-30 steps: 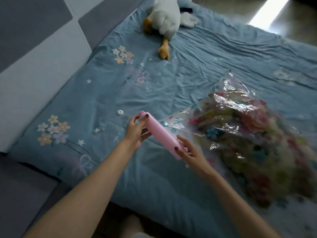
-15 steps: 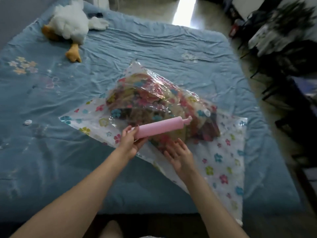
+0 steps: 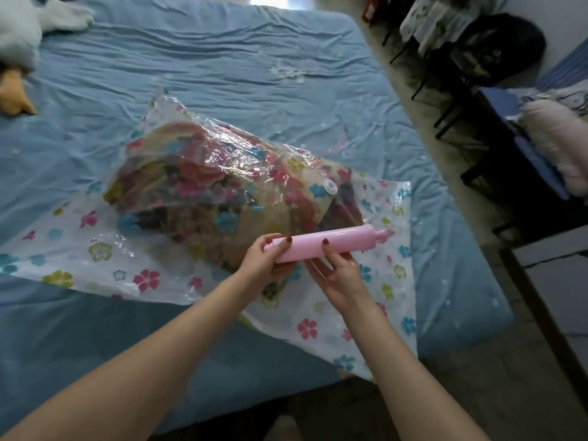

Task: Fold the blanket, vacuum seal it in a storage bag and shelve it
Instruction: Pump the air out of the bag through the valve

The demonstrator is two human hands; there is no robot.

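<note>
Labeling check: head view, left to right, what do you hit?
Plush duck → left hand on the pink hand pump's end → right hand under the pump → white valve on the storage bag → dark chair.

Blue-sheeted bed, dark chairs right, bright doorway light beyond

plush duck cut off by top and left edges, storage bag runs past the left edge, right hand fingers hidden beneath pink pump, dark furniture at right blurred.
</note>
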